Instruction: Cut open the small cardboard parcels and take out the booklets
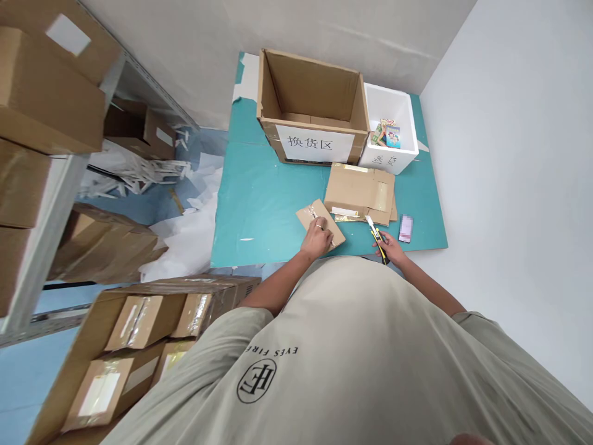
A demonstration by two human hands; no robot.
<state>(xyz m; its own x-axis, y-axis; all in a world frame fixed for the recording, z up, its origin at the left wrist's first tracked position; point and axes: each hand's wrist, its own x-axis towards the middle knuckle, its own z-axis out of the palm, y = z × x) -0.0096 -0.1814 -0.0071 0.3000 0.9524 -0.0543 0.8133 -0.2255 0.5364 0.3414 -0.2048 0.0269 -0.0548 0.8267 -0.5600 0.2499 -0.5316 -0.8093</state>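
Near the front edge of the table (257, 204), a small taped carton (328, 217) is partly covered by the left grip (318, 237). By the right grip (388, 246), a utility knife (376, 236) is held at the front edge, its tip directed toward stacked flat cardboard (354, 190). A phone (406, 228) is laid near the front right corner. Toward the back edge, a large open box (315, 86), labelled in front, is placed beside a white foam box (410, 162), in which colourful packets (393, 136) are contained.
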